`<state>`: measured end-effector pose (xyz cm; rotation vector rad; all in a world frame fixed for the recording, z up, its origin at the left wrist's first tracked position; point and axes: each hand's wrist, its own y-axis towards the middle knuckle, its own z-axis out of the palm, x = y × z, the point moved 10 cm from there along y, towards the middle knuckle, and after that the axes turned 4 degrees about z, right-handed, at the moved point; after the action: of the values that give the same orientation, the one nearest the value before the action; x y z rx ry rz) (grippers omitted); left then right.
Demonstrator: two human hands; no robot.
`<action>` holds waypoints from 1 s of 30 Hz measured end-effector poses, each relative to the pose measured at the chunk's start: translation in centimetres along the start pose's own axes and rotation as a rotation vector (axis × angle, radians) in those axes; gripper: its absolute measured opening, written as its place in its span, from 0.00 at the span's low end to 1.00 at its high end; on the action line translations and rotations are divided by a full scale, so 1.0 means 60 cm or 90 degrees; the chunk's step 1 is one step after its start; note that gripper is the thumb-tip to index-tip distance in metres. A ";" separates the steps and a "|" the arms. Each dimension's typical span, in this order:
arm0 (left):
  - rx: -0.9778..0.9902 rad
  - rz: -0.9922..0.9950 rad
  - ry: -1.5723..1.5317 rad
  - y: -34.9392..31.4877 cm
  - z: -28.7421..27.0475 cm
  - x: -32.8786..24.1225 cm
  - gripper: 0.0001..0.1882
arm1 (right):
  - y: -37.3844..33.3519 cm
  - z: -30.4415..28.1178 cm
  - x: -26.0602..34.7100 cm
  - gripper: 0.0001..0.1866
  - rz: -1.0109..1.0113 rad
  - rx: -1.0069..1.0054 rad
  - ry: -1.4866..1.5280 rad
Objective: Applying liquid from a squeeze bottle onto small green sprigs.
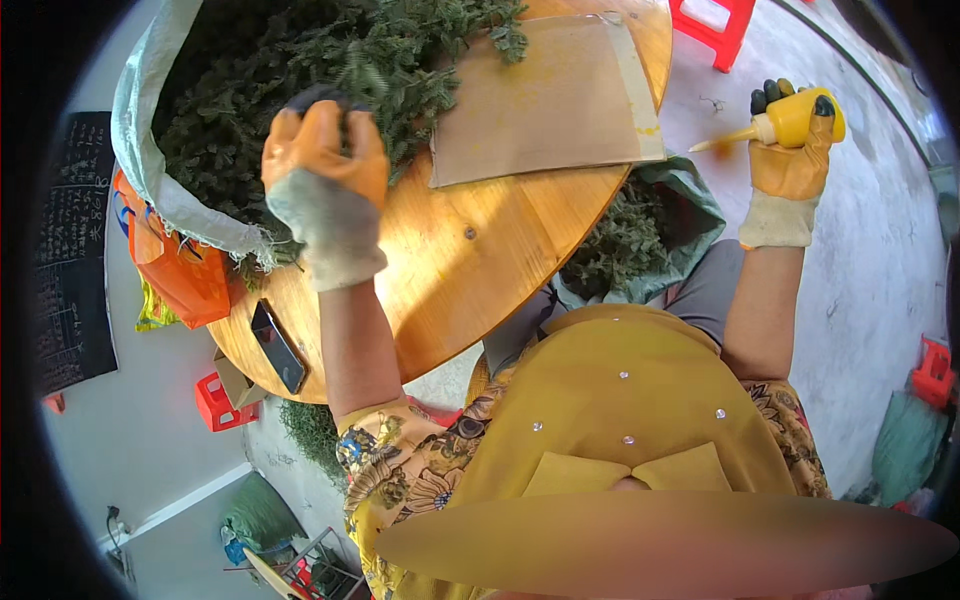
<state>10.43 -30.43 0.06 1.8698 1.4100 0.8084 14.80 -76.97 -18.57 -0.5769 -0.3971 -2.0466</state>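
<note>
My left hand (pixel 325 170), in an orange-coated glove with a pale cuff, reaches over a heap of green foliage (pixel 230 90) on the table. Its dark fingertips curl closed at a green sprig (pixel 368 75), which is smeared by motion; the grip itself is partly hidden. Out to the right, clear of the table, my right hand (pixel 790 175) wears a matching glove. It is closed round a yellow squeeze bottle (pixel 795 118), whose pale pointed nozzle aims left. A flat cardboard sheet (pixel 545 105) with yellow smears lies on the table between my hands.
The round wooden table (pixel 450 260) carries a phone (pixel 278 345) and a white woven sack (pixel 135 120) edging the foliage. An orange bag (pixel 180 270) hangs at its left. Below the right edge sits an open green sack (pixel 690 200) of sprigs. Red stools (pixel 725 35) stand around.
</note>
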 end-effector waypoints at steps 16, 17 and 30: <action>0.230 -0.058 -0.329 -0.085 0.084 -0.080 0.25 | -0.012 0.065 -0.008 0.25 0.046 0.035 0.076; 0.228 -0.059 -0.330 -0.094 0.088 -0.070 0.25 | -0.013 0.074 -0.015 0.24 0.060 0.050 0.085; 0.285 -0.097 -0.252 -0.164 0.133 -0.025 0.17 | -0.073 0.246 -0.234 0.13 0.134 0.238 0.090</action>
<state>10.83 -30.87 -12.72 2.0667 1.5295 0.0328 20.86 -57.56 -14.10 -0.2329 -0.5915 -1.7413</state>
